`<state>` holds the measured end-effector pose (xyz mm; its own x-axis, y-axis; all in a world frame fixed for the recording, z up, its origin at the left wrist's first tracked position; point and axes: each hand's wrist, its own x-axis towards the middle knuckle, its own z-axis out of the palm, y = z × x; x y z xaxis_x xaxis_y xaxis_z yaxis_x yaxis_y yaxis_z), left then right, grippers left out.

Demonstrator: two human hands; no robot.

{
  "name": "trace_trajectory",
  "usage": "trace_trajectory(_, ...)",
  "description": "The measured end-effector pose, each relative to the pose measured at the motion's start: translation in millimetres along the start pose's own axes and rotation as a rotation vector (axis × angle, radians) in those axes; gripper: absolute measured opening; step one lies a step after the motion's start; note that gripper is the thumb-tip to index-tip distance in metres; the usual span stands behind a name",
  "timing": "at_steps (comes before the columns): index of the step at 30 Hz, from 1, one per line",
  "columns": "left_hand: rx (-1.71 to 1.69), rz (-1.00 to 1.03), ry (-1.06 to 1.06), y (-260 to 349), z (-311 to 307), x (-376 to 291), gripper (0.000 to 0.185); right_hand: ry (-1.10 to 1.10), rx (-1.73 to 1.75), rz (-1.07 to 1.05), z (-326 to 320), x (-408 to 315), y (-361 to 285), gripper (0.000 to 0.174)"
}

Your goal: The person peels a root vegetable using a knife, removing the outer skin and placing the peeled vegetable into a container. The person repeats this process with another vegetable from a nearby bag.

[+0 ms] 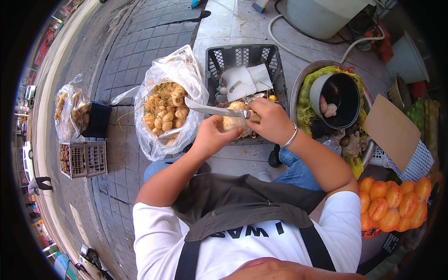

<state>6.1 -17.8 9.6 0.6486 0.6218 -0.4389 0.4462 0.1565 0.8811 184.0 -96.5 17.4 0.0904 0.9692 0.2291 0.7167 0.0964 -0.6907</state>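
My right hand (271, 119) grips the wooden handle of a knife (215, 110), whose curved, broad-tipped blade points left. The blade lies across the top of a pale, partly peeled root vegetable (232, 122). My left hand (218, 134) holds that vegetable from the near left side, thumb along its lower edge. Both hands are over the near part of a black plastic crate (242, 54). Inside the crate lie white foam sheets (239, 84) and scraps, with a small yellow thing near my right hand. My fingers partly hide the vegetable.
Tan knobbly tubers (167, 113) fill a clear plastic bag (143, 136) at left. On the right stand a metal basin (294, 92) with a black bucket (316, 94), cardboard (392, 129) and netted orange fruit (393, 201). A hose (276, 42) curves behind; crates (84, 159) stand towards the road.
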Motion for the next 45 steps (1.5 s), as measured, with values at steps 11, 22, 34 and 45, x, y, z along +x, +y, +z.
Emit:
trace_trajectory(11,-0.218,0.055,-0.105,17,-7,-5,0.034,0.154,0.143,0.095,-1,-1,-8,0.026)
trace_trajectory(22,-0.089,0.093,-0.003,5,-6,-3,0.036,0.019,0.121,0.066,-6,5,-3,0.036)
trace_trajectory(34,0.096,0.125,-0.015,21,-3,-8,0.040,-0.023,0.208,0.118,-6,4,-6,0.029)
trace_trajectory(45,-0.117,0.040,-0.117,27,-9,-12,0.038,-0.014,0.495,0.379,2,-3,-2,0.026)
